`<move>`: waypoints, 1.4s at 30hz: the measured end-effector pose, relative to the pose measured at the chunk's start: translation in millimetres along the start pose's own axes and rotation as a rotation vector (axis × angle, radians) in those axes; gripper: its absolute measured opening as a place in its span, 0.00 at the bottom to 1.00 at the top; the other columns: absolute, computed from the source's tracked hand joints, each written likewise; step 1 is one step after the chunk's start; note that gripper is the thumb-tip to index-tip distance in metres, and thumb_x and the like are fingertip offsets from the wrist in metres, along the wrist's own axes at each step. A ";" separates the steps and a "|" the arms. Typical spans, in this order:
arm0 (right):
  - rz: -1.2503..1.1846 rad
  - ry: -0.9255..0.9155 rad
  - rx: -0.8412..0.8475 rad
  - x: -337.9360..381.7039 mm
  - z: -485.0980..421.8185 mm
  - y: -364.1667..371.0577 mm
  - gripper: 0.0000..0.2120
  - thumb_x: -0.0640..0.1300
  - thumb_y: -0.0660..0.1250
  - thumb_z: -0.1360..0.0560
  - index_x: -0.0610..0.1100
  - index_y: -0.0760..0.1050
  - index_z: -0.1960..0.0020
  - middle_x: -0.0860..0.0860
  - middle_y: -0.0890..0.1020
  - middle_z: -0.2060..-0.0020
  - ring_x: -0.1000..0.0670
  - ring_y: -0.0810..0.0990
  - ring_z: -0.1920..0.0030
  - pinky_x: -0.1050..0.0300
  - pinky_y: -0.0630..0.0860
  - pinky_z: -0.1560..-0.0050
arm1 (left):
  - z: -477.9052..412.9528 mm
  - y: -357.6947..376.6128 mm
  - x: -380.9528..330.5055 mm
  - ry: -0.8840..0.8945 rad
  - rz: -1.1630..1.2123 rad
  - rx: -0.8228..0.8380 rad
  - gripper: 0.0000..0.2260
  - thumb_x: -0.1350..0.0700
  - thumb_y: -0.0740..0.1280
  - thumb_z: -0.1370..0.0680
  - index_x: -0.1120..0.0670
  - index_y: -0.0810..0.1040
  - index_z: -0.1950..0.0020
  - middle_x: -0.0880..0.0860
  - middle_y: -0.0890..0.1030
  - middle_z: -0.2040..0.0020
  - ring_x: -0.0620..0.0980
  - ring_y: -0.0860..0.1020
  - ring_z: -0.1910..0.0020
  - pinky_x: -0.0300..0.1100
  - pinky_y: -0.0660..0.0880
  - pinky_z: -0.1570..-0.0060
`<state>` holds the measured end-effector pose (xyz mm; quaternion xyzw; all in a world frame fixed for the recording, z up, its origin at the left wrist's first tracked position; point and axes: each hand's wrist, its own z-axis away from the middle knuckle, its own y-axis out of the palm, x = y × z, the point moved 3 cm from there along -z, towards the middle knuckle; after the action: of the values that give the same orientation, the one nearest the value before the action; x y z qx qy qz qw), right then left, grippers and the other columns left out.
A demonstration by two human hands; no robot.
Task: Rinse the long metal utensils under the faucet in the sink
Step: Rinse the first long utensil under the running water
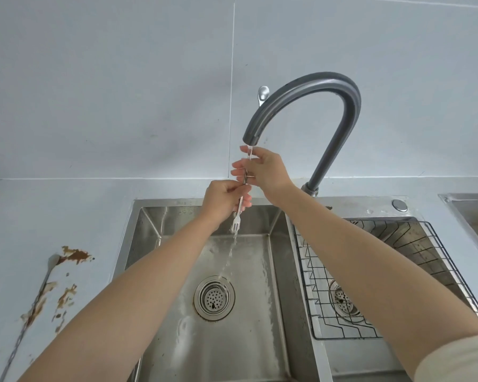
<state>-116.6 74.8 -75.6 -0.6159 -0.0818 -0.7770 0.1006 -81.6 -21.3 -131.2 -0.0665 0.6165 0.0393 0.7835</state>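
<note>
A long metal fork (236,220) hangs tines down under the grey arched faucet (309,89), and water runs from the spout along it into the left sink basin (177,216). My left hand (224,201) grips the fork's lower shaft just above the tines. My right hand (262,169) holds the upper part of the shaft right below the spout, fingers curled round it. A second long metal utensil, a spoon (31,312) smeared with brown sauce, lies on the counter left of the sink.
Brown sauce stains (75,255) mark the counter by the spoon. The right basin holds a black wire rack (370,271). A drain strainer (214,297) sits in the left basin. Behind the faucet, a spoon-shaped metal piece (263,93) shows against the wall.
</note>
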 end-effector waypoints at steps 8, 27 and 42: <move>0.209 0.144 0.079 -49.5 12.0 -1.2 0.16 0.30 0.59 0.23 0.37 0.69 0.37 0.48 0.78 0.65 0.59 0.78 0.77 0.66 0.76 0.70 | 27.2 12.6 52.4 -0.109 -0.109 0.079 0.11 0.62 0.62 0.22 0.54 0.76 0.63 0.56 0.79 0.63 0.37 0.79 0.76 0.37 0.78 0.65; 0.628 0.619 -0.018 -270.0 77.7 -27.1 0.10 0.31 0.61 0.26 0.33 0.72 0.44 0.40 0.77 0.55 0.44 0.76 0.64 0.47 0.78 0.57 | 108.7 72.3 250.3 -0.591 -0.436 0.118 0.08 0.65 0.63 0.26 0.64 0.82 0.58 0.62 0.82 0.60 0.55 0.78 0.61 0.43 0.73 0.59; 1.028 0.640 -0.040 -326.7 78.7 -42.2 0.09 0.37 0.60 0.23 0.36 0.74 0.46 0.38 0.78 0.44 0.38 0.77 0.44 0.50 0.74 0.48 | 103.6 107.6 296.2 -0.593 -0.746 0.247 0.11 0.63 0.59 0.24 0.62 0.79 0.48 0.63 0.83 0.49 0.61 0.80 0.48 0.51 0.77 0.47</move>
<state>18.8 153.4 -375.9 -0.3143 0.2750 -0.7769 0.4712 72.6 94.9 -401.0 -0.1753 0.3013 -0.3003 0.8879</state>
